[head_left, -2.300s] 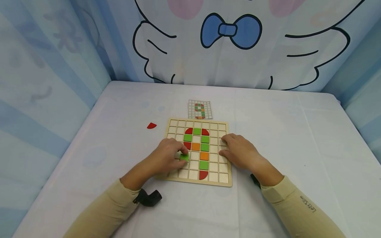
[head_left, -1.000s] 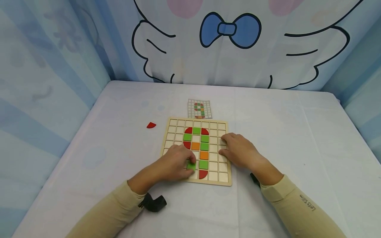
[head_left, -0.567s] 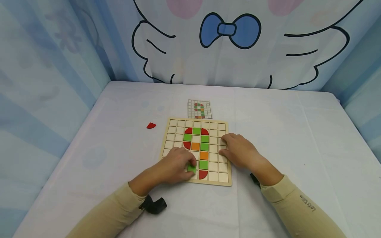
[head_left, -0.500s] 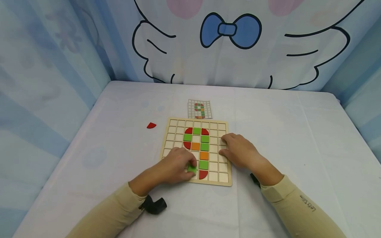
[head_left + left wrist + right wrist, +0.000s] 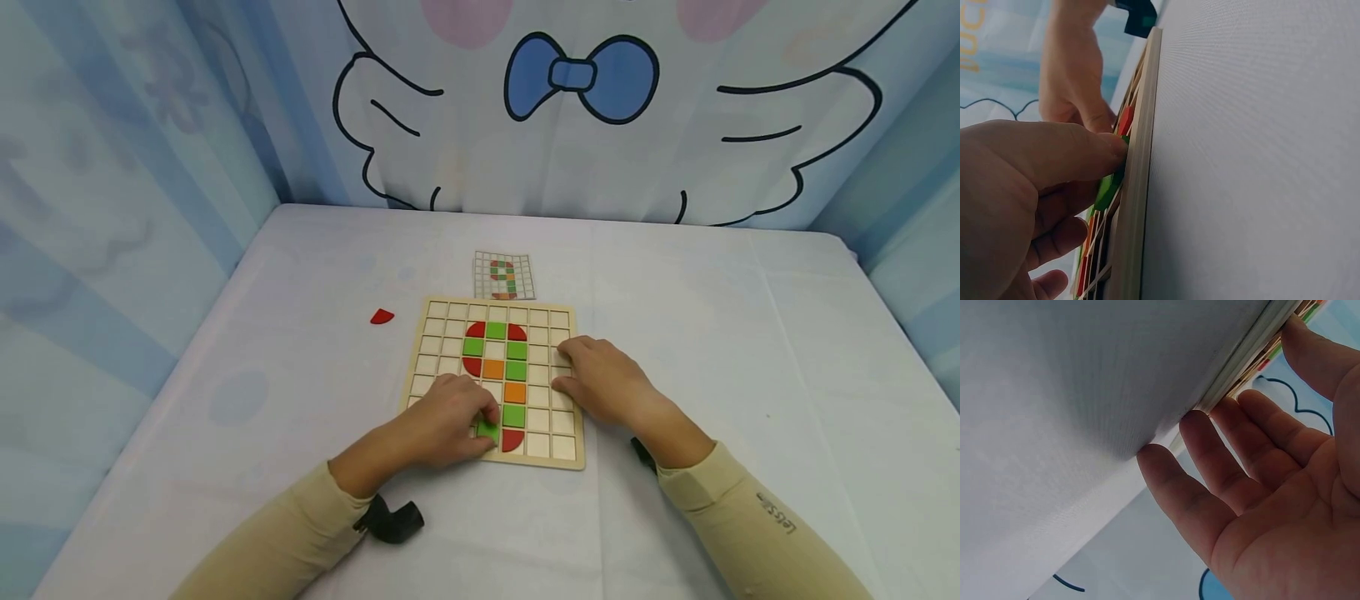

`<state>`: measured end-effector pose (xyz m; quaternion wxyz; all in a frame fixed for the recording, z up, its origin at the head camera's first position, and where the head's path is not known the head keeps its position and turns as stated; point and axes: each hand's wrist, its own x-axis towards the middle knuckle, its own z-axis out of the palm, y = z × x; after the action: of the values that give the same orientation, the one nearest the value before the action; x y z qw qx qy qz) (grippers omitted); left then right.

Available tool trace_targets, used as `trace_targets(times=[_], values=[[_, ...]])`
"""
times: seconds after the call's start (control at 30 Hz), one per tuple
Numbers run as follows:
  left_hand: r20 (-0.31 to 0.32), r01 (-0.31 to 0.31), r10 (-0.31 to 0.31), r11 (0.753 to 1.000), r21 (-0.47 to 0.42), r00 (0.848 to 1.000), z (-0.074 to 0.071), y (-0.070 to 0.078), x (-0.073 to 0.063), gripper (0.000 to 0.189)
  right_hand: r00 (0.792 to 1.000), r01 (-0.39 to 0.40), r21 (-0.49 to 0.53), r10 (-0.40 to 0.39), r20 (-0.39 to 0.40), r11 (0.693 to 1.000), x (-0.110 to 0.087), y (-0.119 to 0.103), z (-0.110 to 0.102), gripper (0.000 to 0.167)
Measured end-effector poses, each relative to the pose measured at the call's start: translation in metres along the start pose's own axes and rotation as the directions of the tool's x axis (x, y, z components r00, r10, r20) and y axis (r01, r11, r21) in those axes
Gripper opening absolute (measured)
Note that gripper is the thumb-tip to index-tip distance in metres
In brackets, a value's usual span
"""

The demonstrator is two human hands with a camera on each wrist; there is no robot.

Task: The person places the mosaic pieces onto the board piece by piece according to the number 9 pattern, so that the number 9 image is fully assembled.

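Note:
A wooden grid board [image 5: 551, 423] lies mid-table, with red, green and orange tiles forming a figure like a 9. Over its near edge, my left hand [image 5: 442, 423] pinches a green square tile [image 5: 487, 430] between thumb and fingers, just left of a red quarter-round tile [image 5: 513, 440] in the bottom row. In the left wrist view, the green tile [image 5: 1107, 187] sits tilted at the thumb tip, right at the board's frame [image 5: 1141, 144]. My right hand [image 5: 609, 382] rests along the board's right edge, its fingers extended, as the right wrist view also shows [image 5: 1260, 469].
Behind the board lies a small pattern card [image 5: 504, 277] printed with a similar coloured figure. A loose red quarter-round tile [image 5: 382, 317] is on the white tablecloth [image 5: 300, 375] to the left. Black wrist devices [image 5: 392, 523] sit under the sleeves. Printed curtains enclose the table.
My left hand has carried the green square tile right and toward me, from the board's left part to its bottom row beside the red tile. The right hand stays at the board's edge.

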<state>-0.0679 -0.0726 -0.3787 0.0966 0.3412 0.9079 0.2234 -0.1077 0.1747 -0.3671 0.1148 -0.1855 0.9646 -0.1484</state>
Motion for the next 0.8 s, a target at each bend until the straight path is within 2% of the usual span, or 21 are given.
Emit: trace_targets(times=[0.47, 0.8], values=[[0.005, 0.007, -0.007, 1.000, -0.003, 1.000, -0.0011, 0.0033, -0.0018, 0.018, 1.000, -0.001, 0.001, 0.001, 0.001, 1.000, 0.0004, -0.0001, 0.0006, 0.051], [0.018, 0.033, -0.033, 0.999, -0.005, 0.999, -0.0001, 0.0044, -0.0022, 0.018, 1.000, -0.001, -0.004, 0.001, -0.001, 1.000, 0.0011, 0.0002, 0.0010, 0.051]])
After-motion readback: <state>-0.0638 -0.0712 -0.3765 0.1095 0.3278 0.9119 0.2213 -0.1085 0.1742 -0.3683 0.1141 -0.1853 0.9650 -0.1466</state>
